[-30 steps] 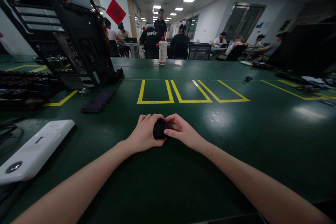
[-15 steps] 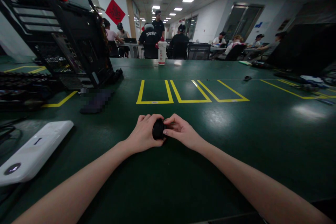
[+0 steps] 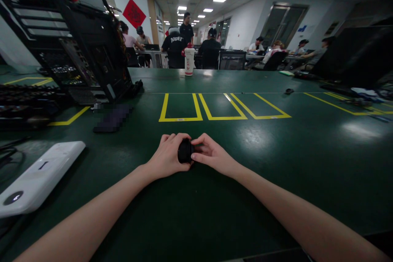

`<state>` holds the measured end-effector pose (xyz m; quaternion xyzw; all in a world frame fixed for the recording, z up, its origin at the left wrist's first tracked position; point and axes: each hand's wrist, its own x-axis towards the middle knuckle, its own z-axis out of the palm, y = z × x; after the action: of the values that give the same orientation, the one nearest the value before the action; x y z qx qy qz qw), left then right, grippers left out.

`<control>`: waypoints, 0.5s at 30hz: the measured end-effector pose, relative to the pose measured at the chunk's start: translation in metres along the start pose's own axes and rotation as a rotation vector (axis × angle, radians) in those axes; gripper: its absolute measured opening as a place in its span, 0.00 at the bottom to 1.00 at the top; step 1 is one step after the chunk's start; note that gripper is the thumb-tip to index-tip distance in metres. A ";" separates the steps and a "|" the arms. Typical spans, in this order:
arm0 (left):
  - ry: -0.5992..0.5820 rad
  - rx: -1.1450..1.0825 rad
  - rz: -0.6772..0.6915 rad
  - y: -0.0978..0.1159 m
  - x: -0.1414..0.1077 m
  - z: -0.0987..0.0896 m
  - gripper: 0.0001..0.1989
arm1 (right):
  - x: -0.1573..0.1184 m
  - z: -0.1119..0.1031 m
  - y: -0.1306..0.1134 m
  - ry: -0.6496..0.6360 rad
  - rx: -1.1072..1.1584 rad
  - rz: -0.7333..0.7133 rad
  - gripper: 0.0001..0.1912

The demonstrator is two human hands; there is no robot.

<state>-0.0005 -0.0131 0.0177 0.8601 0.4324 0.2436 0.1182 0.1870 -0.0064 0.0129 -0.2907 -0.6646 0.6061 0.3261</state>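
A small black round object (image 3: 184, 151) is held between my two hands, low over the green table (image 3: 196, 213). My left hand (image 3: 168, 153) wraps round its left side, with the thumb below and the fingers above. From the right, my right hand (image 3: 211, 153) grips the object's right end between thumb and fingertips. Part of the object is hidden by the fingers. Beyond the hands, yellow tape outlines (image 3: 180, 119) mark the table.
At the left are a black open computer case (image 3: 89, 49), a dark pixelated item (image 3: 113, 118) and a white device (image 3: 46, 176). A white bottle (image 3: 189, 61) stands at the far edge. A small black ring-like item (image 3: 289, 91) lies right. People sit beyond.
Both hands and the black object have hardly moved. The standing person in the background has shifted slightly to the right.
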 end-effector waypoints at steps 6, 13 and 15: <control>0.056 0.026 0.001 -0.002 0.001 0.006 0.27 | 0.004 0.001 0.003 0.047 0.006 -0.011 0.15; 0.014 0.017 -0.007 0.001 0.000 0.001 0.26 | 0.001 -0.002 -0.002 -0.029 0.018 0.038 0.18; -0.011 0.014 -0.008 0.002 0.000 -0.002 0.27 | 0.000 -0.002 -0.002 -0.051 0.031 0.019 0.19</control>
<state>-0.0001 -0.0145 0.0201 0.8604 0.4368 0.2355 0.1156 0.1884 -0.0049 0.0146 -0.2766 -0.6604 0.6266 0.3078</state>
